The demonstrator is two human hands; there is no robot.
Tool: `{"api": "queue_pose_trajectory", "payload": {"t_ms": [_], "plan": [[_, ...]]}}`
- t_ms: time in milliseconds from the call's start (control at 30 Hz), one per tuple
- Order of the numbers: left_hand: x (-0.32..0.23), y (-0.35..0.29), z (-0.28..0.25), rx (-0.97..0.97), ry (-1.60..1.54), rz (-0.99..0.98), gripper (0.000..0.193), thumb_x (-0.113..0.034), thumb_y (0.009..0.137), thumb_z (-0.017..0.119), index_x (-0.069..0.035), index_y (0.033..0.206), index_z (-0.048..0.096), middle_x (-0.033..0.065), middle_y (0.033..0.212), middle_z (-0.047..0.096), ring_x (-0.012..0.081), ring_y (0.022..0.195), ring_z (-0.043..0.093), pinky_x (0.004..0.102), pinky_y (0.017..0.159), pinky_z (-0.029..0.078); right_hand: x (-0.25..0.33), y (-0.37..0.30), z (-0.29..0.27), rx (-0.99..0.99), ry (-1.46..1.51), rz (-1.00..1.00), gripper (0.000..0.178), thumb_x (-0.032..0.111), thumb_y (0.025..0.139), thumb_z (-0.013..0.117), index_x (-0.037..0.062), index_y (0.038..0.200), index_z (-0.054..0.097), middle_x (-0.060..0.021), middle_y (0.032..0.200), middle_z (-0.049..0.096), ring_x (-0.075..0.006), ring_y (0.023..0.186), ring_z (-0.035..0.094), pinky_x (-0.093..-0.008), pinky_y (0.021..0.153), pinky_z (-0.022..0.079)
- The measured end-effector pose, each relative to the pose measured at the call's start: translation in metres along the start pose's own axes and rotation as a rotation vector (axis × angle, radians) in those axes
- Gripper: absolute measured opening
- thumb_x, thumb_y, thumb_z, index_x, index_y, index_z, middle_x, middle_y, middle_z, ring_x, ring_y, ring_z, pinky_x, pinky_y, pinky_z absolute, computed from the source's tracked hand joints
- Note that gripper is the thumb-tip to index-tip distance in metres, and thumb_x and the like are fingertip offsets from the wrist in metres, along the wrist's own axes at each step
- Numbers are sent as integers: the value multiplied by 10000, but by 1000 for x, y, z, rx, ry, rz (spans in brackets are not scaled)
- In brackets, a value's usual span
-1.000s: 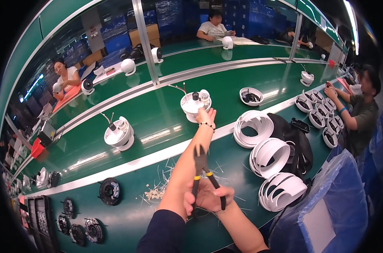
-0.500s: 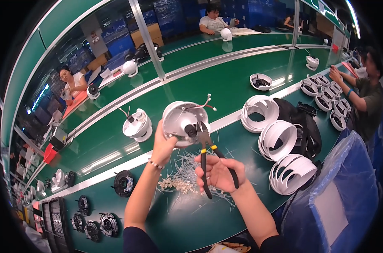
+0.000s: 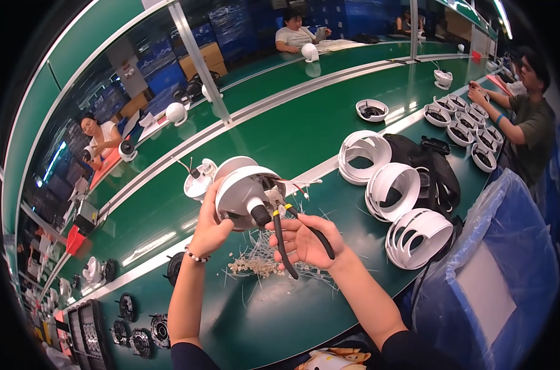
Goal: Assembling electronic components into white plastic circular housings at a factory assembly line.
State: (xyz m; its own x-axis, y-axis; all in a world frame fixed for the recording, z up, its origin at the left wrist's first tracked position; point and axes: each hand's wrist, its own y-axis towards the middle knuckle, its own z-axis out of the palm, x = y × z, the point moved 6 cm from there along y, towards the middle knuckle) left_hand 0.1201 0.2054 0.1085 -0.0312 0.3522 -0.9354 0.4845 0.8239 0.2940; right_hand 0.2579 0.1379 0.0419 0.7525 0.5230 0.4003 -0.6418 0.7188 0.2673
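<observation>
My left hand [image 3: 209, 229] holds a white dome-shaped camera housing [image 3: 243, 188] up above the green bench, its open underside with a black plug and thin wires turned toward me. My right hand [image 3: 308, 242] grips black-handled cutting pliers [image 3: 289, 231], and their jaws touch the wires at the housing's lower right. A heap of clipped cable-tie ends [image 3: 258, 262] lies on the bench right below both hands. A second white housing [image 3: 200, 179] sits on the belt just behind the one I hold.
Stacks of white ring covers [image 3: 388, 185] and a black bag [image 3: 437, 176] stand to the right, a blue plastic sack [image 3: 508, 265] at the near right. Black round parts [image 3: 138, 320] lie at the lower left. A person at the far right handles white shells [image 3: 459, 120]; others sit beyond the conveyor.
My left hand reached out to a housing on the belt, picked it up and brought it close. The pliers in my right hand have risen to its wires.
</observation>
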Motion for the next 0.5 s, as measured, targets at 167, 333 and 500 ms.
{"api": "queue_pose_trajectory", "payload": {"t_ms": [167, 333, 500], "plan": [[-14, 1, 1, 45, -37, -104, 743, 98, 554, 337, -51, 1276, 243, 113, 1203, 391, 235, 1110, 427, 334, 774, 490, 1, 2, 5, 13, -60, 15, 562, 363, 842, 367, -72, 1198, 363, -183, 1010, 533, -301, 838, 572, -442, 727, 460], [-25, 4, -9, 132, 125, -35, 738, 94, 555, 351, -54, 1273, 267, 106, 1211, 389, 220, 1132, 400, 296, 788, 468, 3, 6, 9, 8, -156, 17, 548, 341, 836, 374, -72, 1197, 364, -170, 984, 539, -276, 809, 575, -427, 710, 469], [-6, 20, 17, 127, 283, -9, 695, 27, 590, 560, -35, 1245, 336, 118, 1246, 360, 217, 1162, 358, 321, 965, 295, 11, -18, -16, -220, -191, 22, 436, 362, 830, 466, 30, 1111, 500, -44, 804, 555, -167, 674, 544, -296, 607, 461]]}}
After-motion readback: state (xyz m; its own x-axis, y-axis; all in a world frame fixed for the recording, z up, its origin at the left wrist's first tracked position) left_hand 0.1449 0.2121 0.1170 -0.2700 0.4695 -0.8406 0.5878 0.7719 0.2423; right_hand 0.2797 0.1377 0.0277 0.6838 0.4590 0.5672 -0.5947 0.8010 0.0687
